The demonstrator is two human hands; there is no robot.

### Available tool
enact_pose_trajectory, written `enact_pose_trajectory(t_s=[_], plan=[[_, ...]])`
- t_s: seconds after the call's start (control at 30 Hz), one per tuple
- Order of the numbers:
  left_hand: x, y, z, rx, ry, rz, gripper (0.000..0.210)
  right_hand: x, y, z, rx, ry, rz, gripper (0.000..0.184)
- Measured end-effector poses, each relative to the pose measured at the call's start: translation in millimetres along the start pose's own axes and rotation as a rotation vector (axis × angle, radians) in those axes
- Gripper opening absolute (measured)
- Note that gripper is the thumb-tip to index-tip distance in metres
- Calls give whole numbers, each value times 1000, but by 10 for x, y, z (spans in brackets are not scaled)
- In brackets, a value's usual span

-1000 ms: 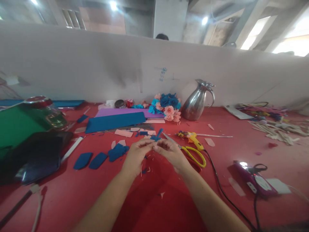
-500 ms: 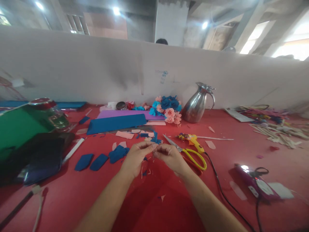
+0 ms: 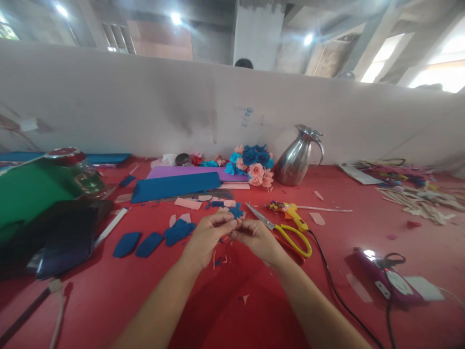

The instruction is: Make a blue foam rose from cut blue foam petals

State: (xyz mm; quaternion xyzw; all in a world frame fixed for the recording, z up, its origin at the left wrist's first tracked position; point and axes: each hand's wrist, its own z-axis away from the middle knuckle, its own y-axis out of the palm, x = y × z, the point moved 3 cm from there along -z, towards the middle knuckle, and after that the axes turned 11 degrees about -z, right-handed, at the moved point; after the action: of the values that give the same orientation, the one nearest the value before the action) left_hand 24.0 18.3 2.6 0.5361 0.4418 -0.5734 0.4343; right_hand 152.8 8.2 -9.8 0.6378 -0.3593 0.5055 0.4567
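My left hand (image 3: 211, 235) and my right hand (image 3: 257, 236) meet over the middle of the red table, thumbs and fingers of both pinched together. A small blue star-shaped paper piece (image 3: 236, 211) stands out just beyond the fingertips, seemingly held between them; its lower part is hidden by the fingers. Left of my left hand lie a pile of blue paper pieces (image 3: 178, 232) and two single blue petals (image 3: 149, 244). Scissors with yellow handles (image 3: 292, 240) and a yellow glue gun (image 3: 297, 217) lie close to my right hand.
Behind are a blue paper strip (image 3: 176, 186), blue and pink paper flowers (image 3: 256, 165) and a metal jug (image 3: 298, 157). A purple device (image 3: 388, 278) with a black cord lies right. A jar (image 3: 85, 174) and dark pouch (image 3: 69, 237) stand left. A white partition (image 3: 145, 106) rises behind.
The blue paper piece at the fingertips has turned and now shows a more star-like outline. Both hands stay together in nearly the same place, fingers shifted slightly.
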Motion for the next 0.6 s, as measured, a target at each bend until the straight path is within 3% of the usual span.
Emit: enact_pose_trajectory(t_s=[0.13, 0.33, 0.43, 0.6], plan=[[-16, -20, 4, -46, 6, 9, 11, 22, 7, 4, -25, 15, -24, 22], [-52, -44, -1, -156, 10, -8, 15, 115, -54, 31, -194, -72, -106, 16], [-48, -61, -9, -221, 26, -122, 13, 153, -83, 53, -223, -123, -129, 17], [-5, -50, -28, -195, 57, -350, 6, 150, -131, 52, -298, -166, -140, 25]])
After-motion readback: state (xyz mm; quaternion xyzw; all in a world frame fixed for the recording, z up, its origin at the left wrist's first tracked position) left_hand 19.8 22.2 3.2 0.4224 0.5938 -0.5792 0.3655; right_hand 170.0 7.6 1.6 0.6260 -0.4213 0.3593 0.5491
